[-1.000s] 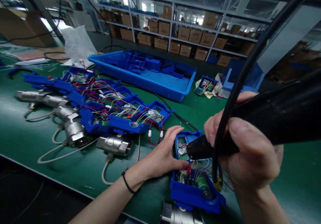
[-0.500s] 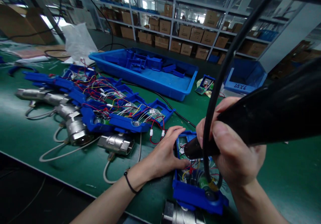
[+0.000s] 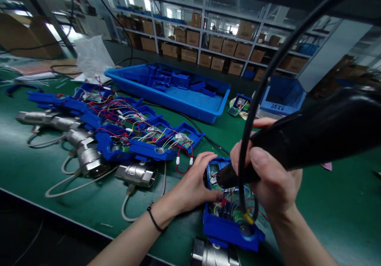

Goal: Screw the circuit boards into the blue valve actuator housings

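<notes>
Steadying the open blue plastic housing [image 3: 230, 231] near the worktop's [image 3: 333, 206] front edge: left hand [image 3: 190, 188] half curled, holding its left wall, likely to stop it shifting under the tool. Right hand [image 3: 275, 184] wraps tight round a smooth, black, tapered tool [image 3: 321, 129], nose over the green circuit board [image 3: 214, 187]; contact unclear. Shiny faceted metal valve [image 3: 212, 255] sits edge-side of the housing.

Mine: two hands, left hand [image 3: 193, 184], right hand [image 3: 274, 182]; one black tool [image 3: 315, 131], one blue housing [image 3: 229, 228] under them, one wristband [image 3: 153, 218]. Metal valves [image 3: 137, 173]: six. Blue tray [image 3: 190, 97]: one. Marked bin [image 3: 275, 106]: one. Plastic bag [image 3: 93, 57]: one. Cartons [image 3: 217, 63]: partly hidden, I can't count.
</notes>
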